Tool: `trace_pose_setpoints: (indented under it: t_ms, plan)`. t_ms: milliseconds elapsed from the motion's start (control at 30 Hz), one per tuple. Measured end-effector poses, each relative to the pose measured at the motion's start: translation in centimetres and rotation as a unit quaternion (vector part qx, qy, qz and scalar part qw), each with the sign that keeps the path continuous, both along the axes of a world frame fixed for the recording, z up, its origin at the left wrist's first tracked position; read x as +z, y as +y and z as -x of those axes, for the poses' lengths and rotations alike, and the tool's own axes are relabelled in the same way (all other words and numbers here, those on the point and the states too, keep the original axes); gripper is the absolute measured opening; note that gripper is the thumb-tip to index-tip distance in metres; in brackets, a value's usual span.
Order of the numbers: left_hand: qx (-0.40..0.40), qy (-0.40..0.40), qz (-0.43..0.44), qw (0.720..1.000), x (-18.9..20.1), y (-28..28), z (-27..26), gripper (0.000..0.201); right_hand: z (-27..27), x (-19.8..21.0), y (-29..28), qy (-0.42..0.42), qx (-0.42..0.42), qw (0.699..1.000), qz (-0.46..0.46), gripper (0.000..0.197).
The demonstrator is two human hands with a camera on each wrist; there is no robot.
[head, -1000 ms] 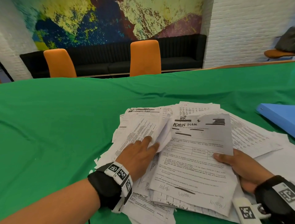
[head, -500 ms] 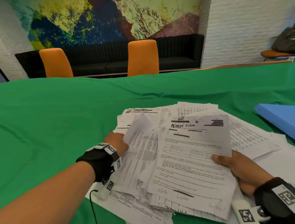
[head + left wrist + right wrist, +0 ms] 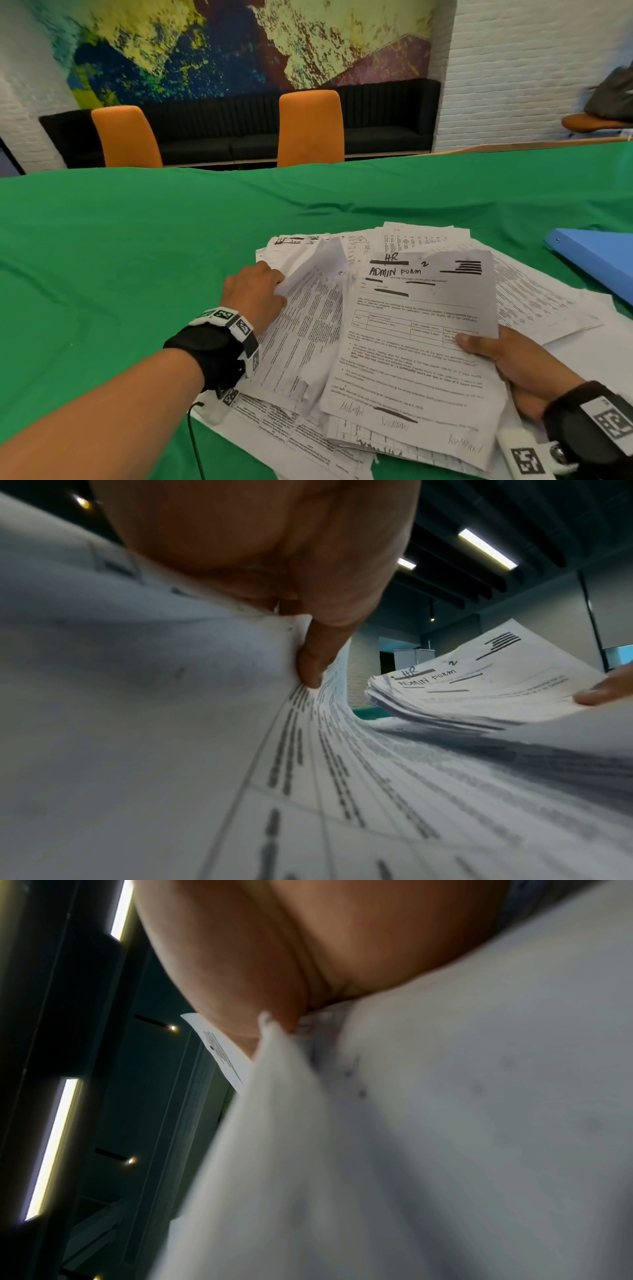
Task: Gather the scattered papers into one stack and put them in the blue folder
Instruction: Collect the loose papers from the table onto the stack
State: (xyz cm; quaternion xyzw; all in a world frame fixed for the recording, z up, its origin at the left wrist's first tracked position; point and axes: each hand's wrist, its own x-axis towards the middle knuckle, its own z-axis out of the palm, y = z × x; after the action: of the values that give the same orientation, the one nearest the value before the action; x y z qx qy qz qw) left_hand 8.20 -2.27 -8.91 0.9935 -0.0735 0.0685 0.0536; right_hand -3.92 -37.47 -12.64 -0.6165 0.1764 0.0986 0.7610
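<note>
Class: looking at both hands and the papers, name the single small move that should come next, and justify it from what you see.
Probably the left hand should carry the sheets it grips onto the bundle topped by the admin form held in the right hand. Those sheets are lifted but apart from the bundle, and the blue folder is closed.

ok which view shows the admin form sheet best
The head view: the admin form sheet faces the camera whole, heading readable, right hand holding its edge. The left wrist view shows it edge-on, atop a lifted bundle. The right wrist view shows only blurred white paper, not clearly this sheet.
</note>
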Motion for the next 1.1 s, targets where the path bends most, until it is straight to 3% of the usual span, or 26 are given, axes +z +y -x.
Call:
trace_pose_setpoints:
  t_ms: [167,300,333,467,533,633,700,800,900,1100]
  plan:
    - [0.040,0.070,0.202,0.976,1.7,0.8,0.5,0.047,0.3,1.7,-0.8,-0.030,-0.030,0.998,-0.039,0.045]
    - [0.095,0.133,0.278,0.946,1.9,1.7,1.1,0.074,0.2,4.5,-1.6,-0.101,-0.070,0.985,-0.118,0.036]
    - [0.104,0.149,0.300,0.937,1.7,1.8,1.3,0.072,0.2,5.1,-1.4,-0.115,-0.076,0.981,-0.138,0.034]
    - [0.097,0.206,0.341,0.912,1.2,2.1,2.1,0.026,-0.5,5.8,1.1,-0.135,-0.067,0.975,-0.165,0.032]
    - [0.085,0.228,0.388,0.889,0.8,2.2,2.7,0.028,-1.0,5.0,2.8,-0.122,-0.040,0.982,-0.138,0.030]
    - [0.072,0.232,0.502,0.830,0.1,2.3,3.0,0.062,-1.9,3.3,5.7,-0.089,0.015,0.993,-0.076,0.033]
    - [0.078,0.217,0.564,0.793,-0.2,2.3,3.2,0.073,-2.5,2.4,7.2,-0.068,0.040,0.995,-0.056,0.033]
    - [-0.012,0.228,0.558,0.798,0.6,1.8,4.2,0.066,-3.1,1.9,8.6,-0.050,0.052,0.996,-0.058,0.029]
    - [-0.108,0.260,0.604,0.745,1.1,1.2,5.1,0.053,-3.2,2.0,9.2,-0.060,0.068,0.994,-0.057,0.031]
    - [-0.171,0.249,0.658,0.689,3.1,0.4,6.5,0.070,-2.6,3.5,8.8,-0.131,0.083,0.986,-0.065,0.037]
